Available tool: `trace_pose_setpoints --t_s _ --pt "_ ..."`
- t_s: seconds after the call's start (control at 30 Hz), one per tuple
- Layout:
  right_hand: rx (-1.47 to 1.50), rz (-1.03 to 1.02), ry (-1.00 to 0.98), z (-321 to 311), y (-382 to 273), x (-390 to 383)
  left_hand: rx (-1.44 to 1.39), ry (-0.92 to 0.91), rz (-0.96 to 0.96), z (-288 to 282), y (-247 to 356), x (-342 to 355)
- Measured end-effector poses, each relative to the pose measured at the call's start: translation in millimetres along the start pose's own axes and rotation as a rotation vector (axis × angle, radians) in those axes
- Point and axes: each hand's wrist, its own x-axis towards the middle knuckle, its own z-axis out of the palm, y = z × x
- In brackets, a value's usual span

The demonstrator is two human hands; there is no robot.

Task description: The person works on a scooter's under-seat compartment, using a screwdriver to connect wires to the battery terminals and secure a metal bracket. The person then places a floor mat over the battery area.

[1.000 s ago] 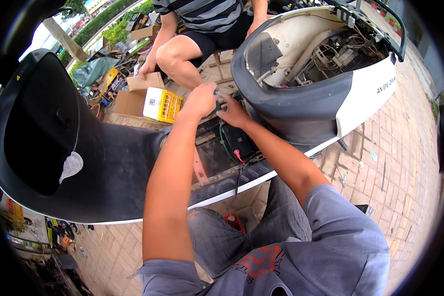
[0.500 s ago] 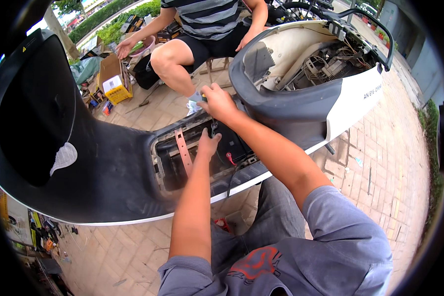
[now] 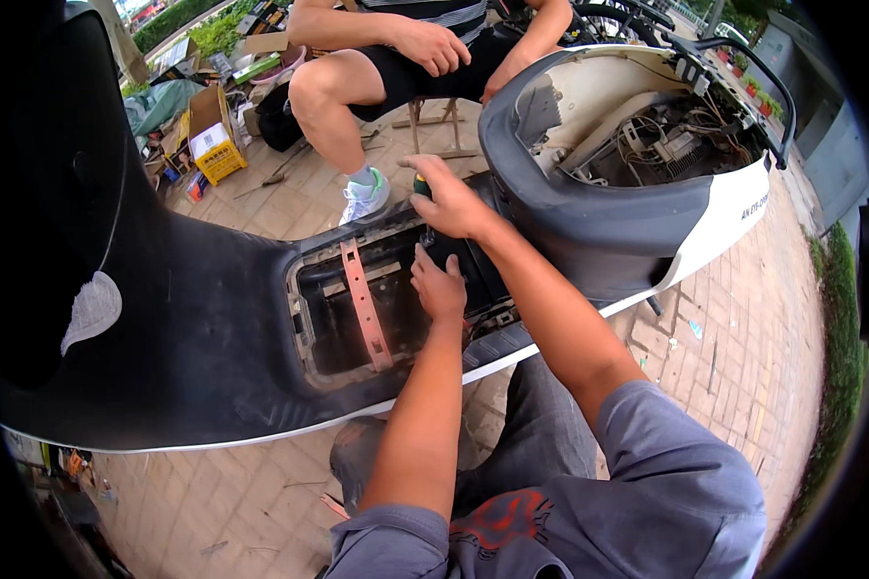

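Observation:
My right hand (image 3: 451,201) is closed around the dark green handle of a screwdriver (image 3: 422,183), held upright over the open floor compartment of a scooter. Below it, my left hand (image 3: 441,288) reaches in with thumb and index finger apart. Its index fingertip is by a small dark fitting (image 3: 428,235) at the tool's lower end; whether it touches is unclear. Under both hands lies a black, box-like battery (image 3: 481,275), partly hidden by them. A pinkish-red metal strap with holes (image 3: 361,299) spans the compartment left of my left hand.
The scooter's black footboard (image 3: 193,328) curves up at the left. Its open rear body (image 3: 589,217) shows wiring inside. Across from me sits a person (image 3: 348,87), one shoe (image 3: 365,198) near the scooter's far edge. Boxes and a yellow crate (image 3: 218,162) stand on the paving.
My left hand's thumb and index finger have spread apart. Fingers of my right hand have straightened somewhat around the handle. The seated person's outstretched hand has come in over the lap. The view has shifted.

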Motion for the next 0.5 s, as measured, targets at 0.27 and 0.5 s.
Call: trace_pose_setpoints --t_s 0.27,0.5 --pt "-0.174 0.204 0.012 0 -6 4 0.035 0.001 0.006 -2 -5 1" --pt "-0.253 0.224 0.165 2 7 -3 0.05 0.068 0.078 0 -5 5"
